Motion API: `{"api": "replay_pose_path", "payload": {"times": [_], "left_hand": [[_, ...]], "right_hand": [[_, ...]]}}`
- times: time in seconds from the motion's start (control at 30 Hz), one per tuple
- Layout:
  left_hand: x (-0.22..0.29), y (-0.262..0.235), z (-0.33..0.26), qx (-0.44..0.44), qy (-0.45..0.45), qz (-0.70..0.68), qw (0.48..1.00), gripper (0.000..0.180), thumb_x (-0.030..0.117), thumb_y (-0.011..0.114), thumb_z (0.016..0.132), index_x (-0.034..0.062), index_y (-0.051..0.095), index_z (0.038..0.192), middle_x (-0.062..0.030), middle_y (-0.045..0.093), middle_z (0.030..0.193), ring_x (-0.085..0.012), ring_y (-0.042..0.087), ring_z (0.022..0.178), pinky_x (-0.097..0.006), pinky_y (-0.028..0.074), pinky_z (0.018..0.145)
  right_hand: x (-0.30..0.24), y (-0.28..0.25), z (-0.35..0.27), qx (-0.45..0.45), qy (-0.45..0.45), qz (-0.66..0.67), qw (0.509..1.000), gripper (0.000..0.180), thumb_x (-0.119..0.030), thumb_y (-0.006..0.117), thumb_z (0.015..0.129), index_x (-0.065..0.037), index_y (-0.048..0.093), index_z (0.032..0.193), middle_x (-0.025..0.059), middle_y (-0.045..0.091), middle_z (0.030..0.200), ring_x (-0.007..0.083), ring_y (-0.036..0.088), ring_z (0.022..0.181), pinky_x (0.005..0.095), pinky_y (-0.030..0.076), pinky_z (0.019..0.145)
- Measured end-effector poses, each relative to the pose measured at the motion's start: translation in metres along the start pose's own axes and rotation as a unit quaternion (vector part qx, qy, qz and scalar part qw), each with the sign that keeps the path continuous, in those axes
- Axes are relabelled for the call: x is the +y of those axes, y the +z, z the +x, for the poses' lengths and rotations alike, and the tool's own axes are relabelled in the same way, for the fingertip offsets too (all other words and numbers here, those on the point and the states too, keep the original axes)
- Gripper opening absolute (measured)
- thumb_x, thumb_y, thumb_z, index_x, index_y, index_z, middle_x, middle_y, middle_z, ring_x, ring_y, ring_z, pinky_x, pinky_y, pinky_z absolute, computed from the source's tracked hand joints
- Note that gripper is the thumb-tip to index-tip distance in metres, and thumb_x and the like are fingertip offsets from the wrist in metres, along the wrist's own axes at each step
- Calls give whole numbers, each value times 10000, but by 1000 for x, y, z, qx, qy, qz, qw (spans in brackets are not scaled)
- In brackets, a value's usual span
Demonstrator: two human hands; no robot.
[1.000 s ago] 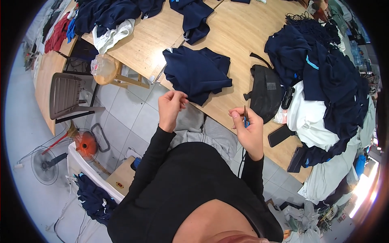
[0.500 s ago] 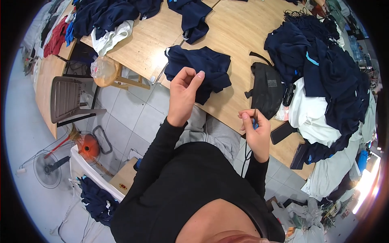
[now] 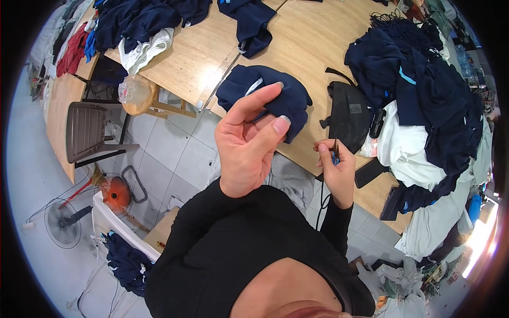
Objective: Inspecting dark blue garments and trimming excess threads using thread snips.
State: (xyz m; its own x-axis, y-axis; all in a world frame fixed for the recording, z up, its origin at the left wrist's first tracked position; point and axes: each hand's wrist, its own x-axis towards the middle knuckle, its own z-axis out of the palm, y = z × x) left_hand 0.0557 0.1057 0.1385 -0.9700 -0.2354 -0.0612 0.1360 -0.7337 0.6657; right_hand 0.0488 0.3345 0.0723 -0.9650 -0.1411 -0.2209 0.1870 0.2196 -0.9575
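My left hand (image 3: 246,143) is raised over a navy garment (image 3: 294,98) near the table's front edge. Its thumb and index finger are spread, with nothing between their tips; the other fingers curl behind the thumb. The garment lies bunched and rounded, a small white strip showing on top, and is partly hidden by the hand. Lower to the right, my right hand (image 3: 338,172) is closed around small thread snips (image 3: 335,155) with dark blades pointing up and a blue handle. Most of the snips' handle is covered by the fingers.
A black waist bag (image 3: 347,122) lies right of the garment, near a dark phone (image 3: 371,173). A large heap of navy clothes (image 3: 440,106) and white cloth (image 3: 403,143) covers the table's right side. More navy garments (image 3: 138,24) lie far left. A stool (image 3: 139,100) stands left.
My left hand has come up closer to me, its thumb and index finger parting from a pinch. The navy garment has shifted and become more rounded. My right hand has barely moved.
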Motion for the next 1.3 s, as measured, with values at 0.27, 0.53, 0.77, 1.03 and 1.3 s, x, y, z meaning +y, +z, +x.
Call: {"api": "replay_pose_path", "payload": {"times": [0.27,0.53,0.77,1.03,1.3], "left_hand": [[2,17,-5,-27,116,36,992,720,-247,753,893,-87,548,1564,-193,689,1452,-211,739,1254,-317,617,1029],[1,12,-8,-45,124,63,989,790,-263,729,877,-99,479,1609,-202,556,1614,-252,681,1355,-326,638,994],[1,13,-9,-67,139,53,987,819,-271,715,864,-104,457,1622,-205,548,1618,-273,669,1377,-331,638,990],[0,12,-10,-81,134,64,986,846,-266,709,862,-100,430,1643,-209,528,1634,-306,655,1410,-315,624,959],[6,11,-10,-83,139,78,984,862,-262,708,859,-97,415,1653,-205,498,1662,-310,637,1434,-302,626,929]], "right_hand": [[8,-3,0,-19,3,-23,1000,172,-123,671,1133,28,754,1131,46,773,1037,78,636,813,259,536,701],[9,-4,-2,-15,2,-30,999,180,-136,668,1140,20,755,1128,43,771,1033,69,644,821,249,537,702],[-17,0,-13,108,-83,63,989,331,-83,647,1133,-12,674,1455,2,717,902,39,527,672,228,461,606],[-30,-5,-4,153,-137,0,979,800,12,635,1088,-103,276,1794,13,567,1625,22,473,653,208,394,567],[-43,-3,-5,172,-140,3,975,799,20,638,1079,-100,293,1789,30,365,1829,16,470,704,198,396,631]]}}
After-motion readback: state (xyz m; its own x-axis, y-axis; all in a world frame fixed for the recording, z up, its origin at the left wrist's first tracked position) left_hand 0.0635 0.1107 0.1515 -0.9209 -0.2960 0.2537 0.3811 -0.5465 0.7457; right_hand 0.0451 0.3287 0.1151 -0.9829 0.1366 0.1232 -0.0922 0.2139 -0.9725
